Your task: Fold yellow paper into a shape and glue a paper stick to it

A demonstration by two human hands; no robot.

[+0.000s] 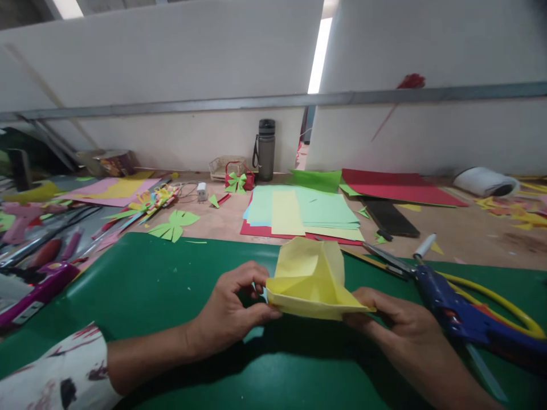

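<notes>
Head view: left hand (pixel 233 304) pinches the left edge of the yellow paper (pixel 305 306), right hand (pixel 399 324) grips its right corner, fingers closed on it, above the green mat (pixel 192 285). Folding looks partway: creases are in, but a back flap stands up and isn't flat. Inner layers blur, so can't tell if anything's glued; glue gun (pixel 436 290) lies at right.

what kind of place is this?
Likely a paper-craft workspace, though home or workshop I can't say. Signs: the stack of coloured paper, the blue glue gun and the folded yellow paper.
</notes>
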